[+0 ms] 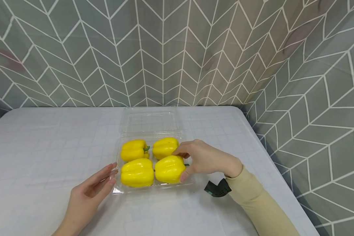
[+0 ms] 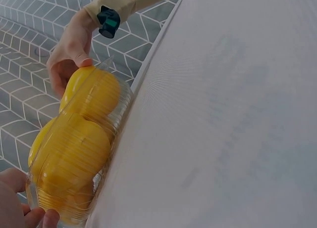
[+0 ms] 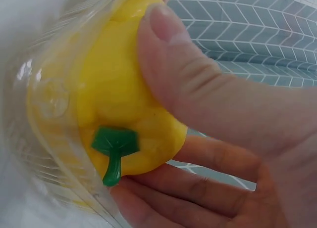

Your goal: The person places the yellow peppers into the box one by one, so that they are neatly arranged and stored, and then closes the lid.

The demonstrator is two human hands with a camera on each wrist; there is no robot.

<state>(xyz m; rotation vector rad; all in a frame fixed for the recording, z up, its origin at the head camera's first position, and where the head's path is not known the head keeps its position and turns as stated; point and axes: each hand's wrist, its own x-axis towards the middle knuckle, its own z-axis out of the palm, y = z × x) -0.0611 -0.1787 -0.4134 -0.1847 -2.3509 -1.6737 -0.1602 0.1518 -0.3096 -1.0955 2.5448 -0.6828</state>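
Several yellow bell peppers sit in two rows inside a clear plastic clamshell container (image 1: pixel 129 189). My right hand (image 1: pixel 206 159) grips the front right bell pepper (image 1: pixel 168 168), thumb on its near side and fingers over its far side. The green stem (image 3: pixel 115 144) of that pepper points toward the right wrist camera. At the container's left edge, my left hand (image 1: pixel 88 193) holds the rim between thumb and fingers. Beside it lies the front left bell pepper (image 1: pixel 136 172). Behind are the back left bell pepper (image 1: pixel 132 150) and the back right one (image 1: pixel 165 148), partly covered by my right fingers.
The container's hinged lid (image 1: pixel 150 121) lies folded back flat toward the table's far edge. A white cloth covers the table (image 1: pixel 53 147). Grey curtains (image 1: pixel 165 49) with white zigzag lines hang behind and to the right. A black strap (image 1: pixel 217 188) is at my right wrist.
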